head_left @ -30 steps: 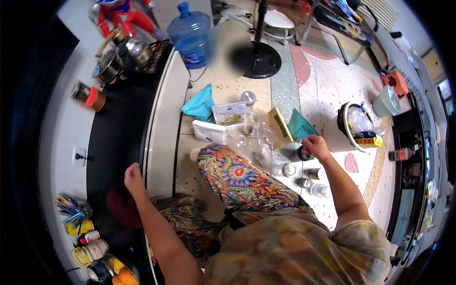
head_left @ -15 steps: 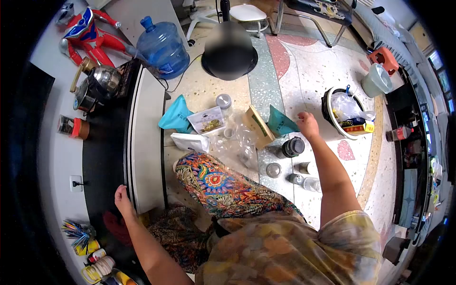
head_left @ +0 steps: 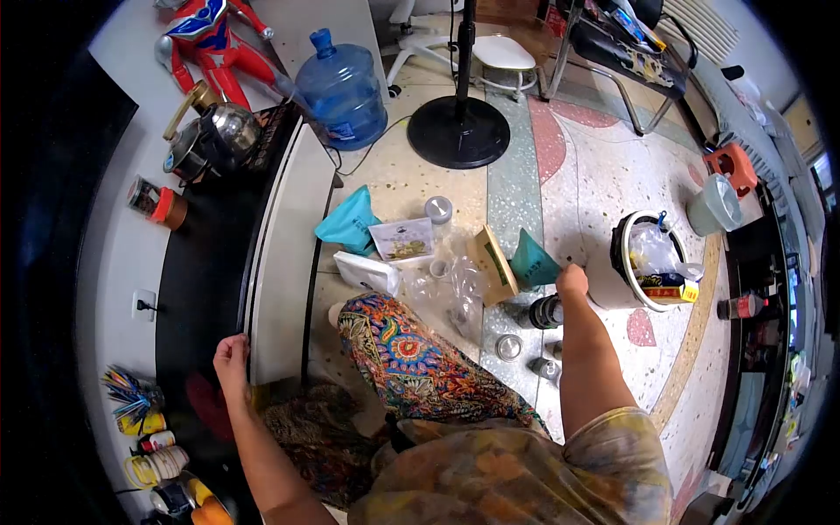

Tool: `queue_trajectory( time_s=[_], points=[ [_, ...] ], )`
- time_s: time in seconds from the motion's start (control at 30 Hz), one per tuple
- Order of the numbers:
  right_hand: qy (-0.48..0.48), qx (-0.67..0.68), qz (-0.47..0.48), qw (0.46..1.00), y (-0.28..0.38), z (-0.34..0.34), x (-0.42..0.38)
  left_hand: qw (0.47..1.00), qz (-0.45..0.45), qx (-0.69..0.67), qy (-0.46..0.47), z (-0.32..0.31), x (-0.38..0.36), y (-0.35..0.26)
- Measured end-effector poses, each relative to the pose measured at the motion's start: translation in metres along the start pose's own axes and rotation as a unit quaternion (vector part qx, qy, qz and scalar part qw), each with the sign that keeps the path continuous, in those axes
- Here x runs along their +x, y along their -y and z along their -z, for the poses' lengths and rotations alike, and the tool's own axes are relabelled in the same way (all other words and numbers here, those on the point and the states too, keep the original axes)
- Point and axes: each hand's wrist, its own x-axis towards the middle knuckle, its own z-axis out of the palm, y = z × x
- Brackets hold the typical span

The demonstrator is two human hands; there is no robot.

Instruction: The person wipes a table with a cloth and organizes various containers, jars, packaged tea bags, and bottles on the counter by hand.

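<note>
My right hand (head_left: 573,280) is closed at the corner of a teal pouch (head_left: 532,261) that stands on the floor; the fingertips are partly hidden. Left of that pouch leans a tan packet (head_left: 496,269). Several jars and a dark-lidded container (head_left: 544,312) stand near my right forearm. Over the black cabinet top (head_left: 197,297), close to its edge, my left hand (head_left: 232,360) has its fingers curled together, with nothing visible in them. Between my legs and the floor fan lie another teal pouch (head_left: 350,219), a printed packet (head_left: 402,239), a white packet (head_left: 367,273) and clear plastic wrap (head_left: 464,297).
A white bin (head_left: 619,284) with bags and boxes stands right of my right hand. Farther off are a black fan base (head_left: 458,131), a blue water bottle (head_left: 341,96), a white stool (head_left: 505,54) and a chair (head_left: 630,66). A kettle (head_left: 232,131) sits on the cabinet.
My right hand has come down toward me and now meets the teal pouch's corner. The view has shifted, so the floor things appear lower and farther right. My left hand stays by the cabinet edge.
</note>
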Motion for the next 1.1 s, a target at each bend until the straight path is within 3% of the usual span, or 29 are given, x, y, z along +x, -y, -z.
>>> queue_trajectory(
  time_s=[0.13,0.33,0.43,0.53,0.6,0.73,0.87,1.07,1.1],
  points=[
    [-0.036,-0.062,0.042,0.997,0.004,-0.001,0.017,0.999,-0.025,-0.017,0.037,-0.011,-0.002,-0.007],
    [-0.134,-0.08,0.176,0.972,0.025,0.068,0.028,0.997,-0.055,-0.009,0.05,-0.032,-0.005,-0.026],
    [-0.137,-0.128,0.226,0.956,0.054,0.121,0.011,0.995,-0.088,0.022,0.053,-0.042,0.004,-0.023],
    [-0.224,-0.08,0.362,0.902,0.081,0.155,-0.008,0.985,-0.142,0.061,0.071,-0.059,0.008,-0.036],
    [-0.249,-0.064,0.396,0.881,0.111,0.177,-0.027,0.966,-0.192,0.139,0.102,-0.077,0.003,-0.055],
    [-0.282,0.0,0.494,0.822,0.178,0.208,-0.071,0.966,-0.22,0.072,0.112,-0.117,0.002,-0.07],
    [-0.248,0.113,0.582,0.766,0.241,0.205,-0.114,0.962,-0.22,0.029,0.157,-0.137,-0.011,-0.098],
    [-0.064,0.26,0.673,0.69,0.311,0.171,-0.177,0.959,-0.237,0.006,0.154,-0.113,-0.011,-0.095],
    [-0.034,0.274,0.679,0.68,0.321,0.166,-0.187,0.963,-0.2,-0.068,0.166,-0.104,-0.012,-0.094]
  ],
)
